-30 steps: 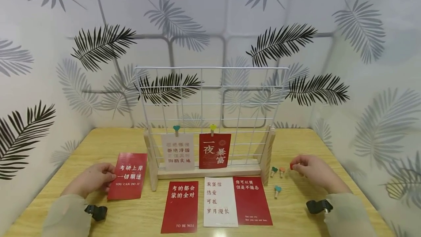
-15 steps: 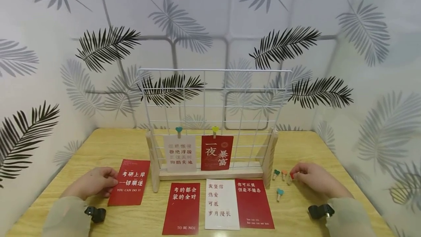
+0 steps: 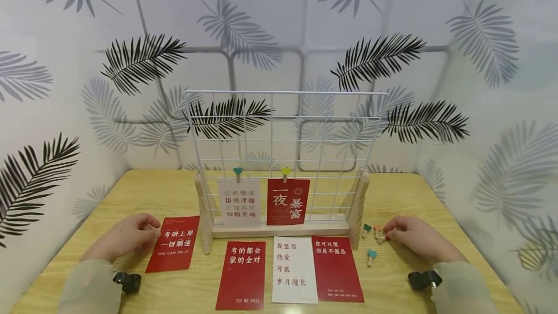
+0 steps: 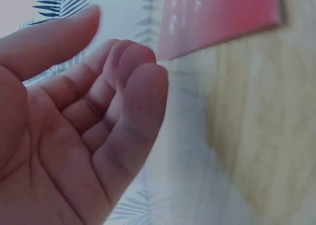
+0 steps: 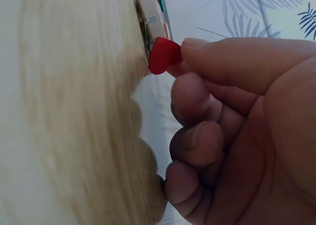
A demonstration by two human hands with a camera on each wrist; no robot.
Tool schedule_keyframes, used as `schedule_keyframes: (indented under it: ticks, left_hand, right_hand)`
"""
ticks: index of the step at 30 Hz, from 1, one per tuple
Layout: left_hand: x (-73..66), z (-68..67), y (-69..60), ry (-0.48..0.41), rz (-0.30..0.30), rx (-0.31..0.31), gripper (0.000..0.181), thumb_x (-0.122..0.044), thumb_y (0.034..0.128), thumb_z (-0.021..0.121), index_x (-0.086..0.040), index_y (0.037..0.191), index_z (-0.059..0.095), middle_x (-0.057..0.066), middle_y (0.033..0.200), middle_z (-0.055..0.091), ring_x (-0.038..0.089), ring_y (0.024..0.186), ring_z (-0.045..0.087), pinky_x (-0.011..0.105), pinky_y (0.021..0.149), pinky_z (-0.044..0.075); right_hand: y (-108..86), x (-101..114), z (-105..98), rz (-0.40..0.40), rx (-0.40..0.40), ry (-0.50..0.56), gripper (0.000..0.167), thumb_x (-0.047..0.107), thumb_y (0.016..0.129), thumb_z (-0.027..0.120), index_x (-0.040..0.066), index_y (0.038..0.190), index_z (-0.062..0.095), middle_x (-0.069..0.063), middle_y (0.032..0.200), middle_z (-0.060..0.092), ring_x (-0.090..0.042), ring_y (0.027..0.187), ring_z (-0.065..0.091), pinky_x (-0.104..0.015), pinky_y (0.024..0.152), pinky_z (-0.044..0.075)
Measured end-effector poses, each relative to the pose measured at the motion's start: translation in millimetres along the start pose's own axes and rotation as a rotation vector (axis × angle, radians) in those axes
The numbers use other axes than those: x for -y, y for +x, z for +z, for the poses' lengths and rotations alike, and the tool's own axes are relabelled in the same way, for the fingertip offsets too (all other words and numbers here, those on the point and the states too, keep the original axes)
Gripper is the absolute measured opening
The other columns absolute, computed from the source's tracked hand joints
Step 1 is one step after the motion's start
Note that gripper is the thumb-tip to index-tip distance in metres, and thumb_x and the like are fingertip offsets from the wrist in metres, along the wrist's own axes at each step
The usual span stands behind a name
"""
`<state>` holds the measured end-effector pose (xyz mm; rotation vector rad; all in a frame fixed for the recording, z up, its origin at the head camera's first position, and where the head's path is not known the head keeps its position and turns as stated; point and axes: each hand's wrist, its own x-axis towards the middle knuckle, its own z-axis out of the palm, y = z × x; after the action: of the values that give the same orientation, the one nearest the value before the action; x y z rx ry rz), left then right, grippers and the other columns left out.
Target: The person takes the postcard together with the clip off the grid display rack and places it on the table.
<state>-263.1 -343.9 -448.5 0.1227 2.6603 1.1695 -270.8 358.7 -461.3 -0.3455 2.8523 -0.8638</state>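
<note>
One right hand (image 3: 418,236): thumb and finger pinch red clip (image 5: 164,56);
Left hand (image 3: 124,237): loosely curled, empty, near leftmost red card (image 3: 176,248);
Red clip: beside orange clip (image 3: 377,228); pickup seemingly in hand; next calls for steady grip, clear lift.

Indoors from my end, type unclear: leaf-print walls (image 3: 314,28) along back and side edges of wood-grain table (image 3: 401,195)

Head view is evenly lit; glare marks the counter (image 3: 289,309). Left wrist view is dimmer, red card (image 4: 222,15) blurred.
</note>
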Motion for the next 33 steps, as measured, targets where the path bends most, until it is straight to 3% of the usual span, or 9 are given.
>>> schedule_keyframes:
  ticks: [7,12,19,27,33]
  left_hand:
    - [-9.5,4.0,3.2,-0.124,0.08,-0.004,0.031,-0.016,0.1013,0.062,0.008,0.121,0.055,0.013,0.095,0.062,0.026,0.084,0.062,0.038,0.075,0.057]
    - [-15.1,6.4,2.3,-0.161,0.096,-0.01,0.03,-0.016,0.102,0.061,0.006,0.121,0.055,0.016,0.099,0.063,0.029,0.088,0.065,0.037,0.077,0.058]
    - [-29.9,6.4,3.0,-0.089,0.168,-0.049,0.034,-0.025,0.1032,0.061,0.002,0.123,0.053,0.016,0.094,0.061,0.03,0.089,0.064,0.038,0.079,0.056]
    - [-41.7,7.1,0.7,-0.03,0.204,-0.129,0.035,-0.029,0.1047,0.058,-0.002,0.126,0.052,0.012,0.094,0.062,0.028,0.089,0.065,0.037,0.079,0.056]
    - [-51.9,8.0,-5.3,0.02,0.22,-0.178,0.033,-0.032,0.1046,0.058,-0.008,0.126,0.054,0.01,0.097,0.064,0.027,0.09,0.066,0.042,0.081,0.055]
  right_hand:
    - [-0.8,10.3,-1.8,0.025,-0.023,0.008,0.014,0.018,0.099,0.061,0.013,0.107,0.071,0.003,0.093,0.068,-0.017,0.085,0.056,-0.037,0.076,0.046]
    - [-0.5,22.6,-2.6,0.015,-0.053,0.044,0.021,0.023,0.102,0.06,0.01,0.114,0.069,0.002,0.087,0.069,-0.018,0.08,0.058,-0.036,0.071,0.046]
    - [-1.6,34.6,-10.1,-0.031,-0.12,0.024,0.024,0.025,0.103,0.06,0.008,0.118,0.069,-0.002,0.09,0.068,-0.018,0.08,0.057,-0.037,0.069,0.046]
    - [-6.7,50.7,-18.2,-0.06,-0.142,0.048,0.028,0.028,0.104,0.058,0.007,0.12,0.067,-0.004,0.088,0.067,-0.018,0.085,0.061,-0.037,0.068,0.05]
    - [-10.0,63.7,-21.0,-0.107,-0.163,0.049,0.023,0.028,0.105,0.058,0.012,0.117,0.068,-0.002,0.082,0.065,-0.019,0.084,0.062,-0.035,0.065,0.049]
